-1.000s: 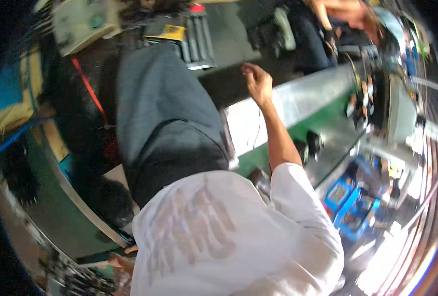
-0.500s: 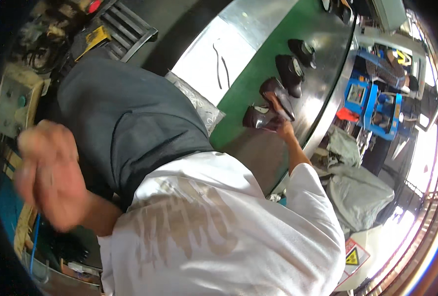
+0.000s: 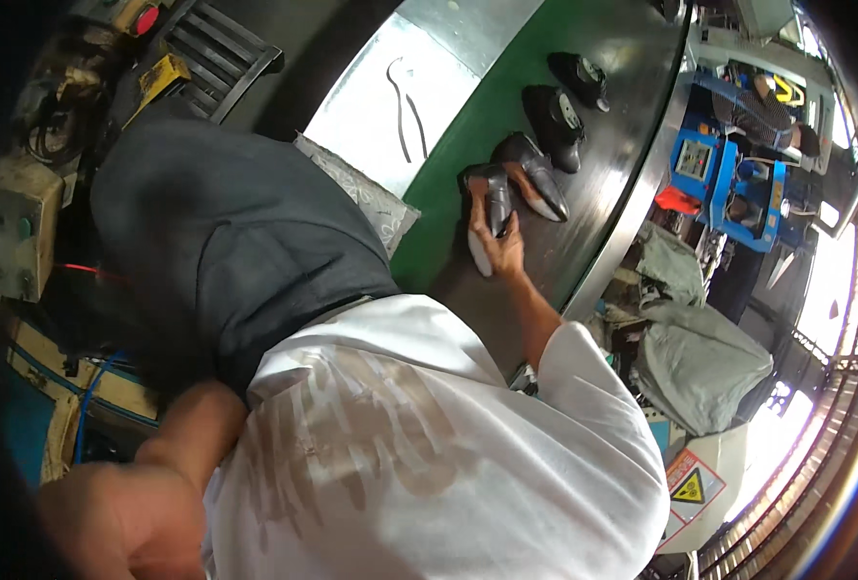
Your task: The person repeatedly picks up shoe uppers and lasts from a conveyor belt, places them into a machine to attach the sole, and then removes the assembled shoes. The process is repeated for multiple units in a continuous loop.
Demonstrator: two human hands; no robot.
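Observation:
My right hand point(image 3: 503, 249) is closed around a dark leather shoe point(image 3: 493, 198) on the green and metal work surface, thumb on one side and fingers on the other. The shoe points towards me, and a brown strip shows along its side. Touching or almost touching it is a second dark shoe point(image 3: 527, 176) lying on its side, its brown sole partly visible. Farther off, two more dark shoes point(image 3: 552, 121) point(image 3: 581, 79) form a row with these. Down at the lower left, my left hand point(image 3: 124, 522) is smeared by motion, away from the shoes; its fingers cannot be made out.
A white sheet point(image 3: 380, 101) with a thin dark curved strip point(image 3: 405, 111) lies left of the shoes. A grey slatted stool point(image 3: 218, 58) stands at the far left. Beyond the metal edge on the right are a blue machine point(image 3: 728, 188), a grey cover point(image 3: 704, 372) and a person point(image 3: 757, 121).
My right hand has turned the nearest shoe so that it now points towards me. My left hand has dropped from the left side to the lower left.

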